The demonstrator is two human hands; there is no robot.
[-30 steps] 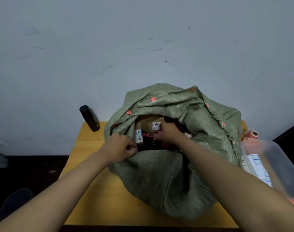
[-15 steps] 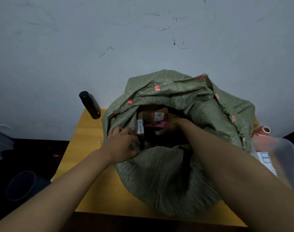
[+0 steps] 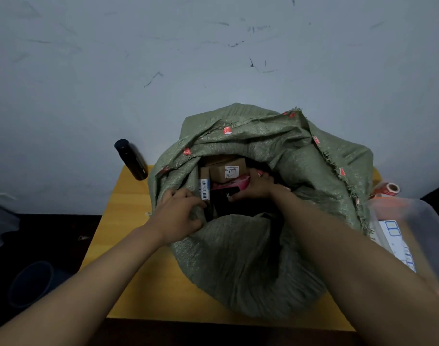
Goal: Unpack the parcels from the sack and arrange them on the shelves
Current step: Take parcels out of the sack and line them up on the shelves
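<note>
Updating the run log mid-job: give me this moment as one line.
stage: unpacking | left hand: holds sack rim open | right hand: grips pink parcel inside sack | parcels out: none visible

dim, bluish light with soft shadows and no glare. the wide lens bends the edges. the clear bin point(image 3: 418, 221) at right is smeared, and the sack point(image 3: 251, 265) mouth is dark.

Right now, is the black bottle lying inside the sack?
No, the black bottle stands on the table, left of the sack.
</note>
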